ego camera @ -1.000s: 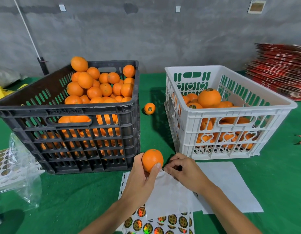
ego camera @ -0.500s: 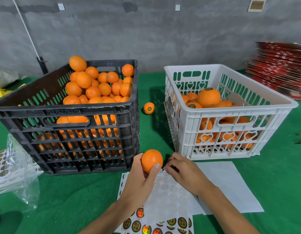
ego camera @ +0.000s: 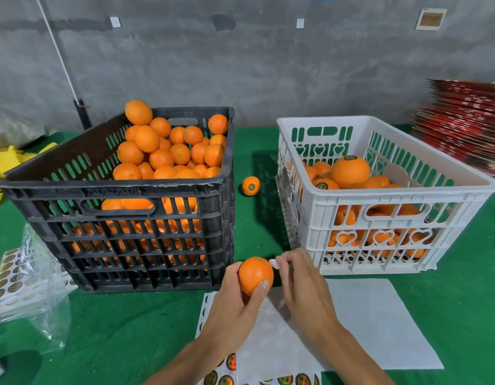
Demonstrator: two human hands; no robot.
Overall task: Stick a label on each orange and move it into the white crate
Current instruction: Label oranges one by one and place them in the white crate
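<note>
Left hand grips one orange; right hand, at its 3 o'clock, pinches one label; two crates behind.

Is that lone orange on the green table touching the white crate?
Apart. The head view shows the lone orange on the green table with a strip of green cloth between it and the white crate.
</note>
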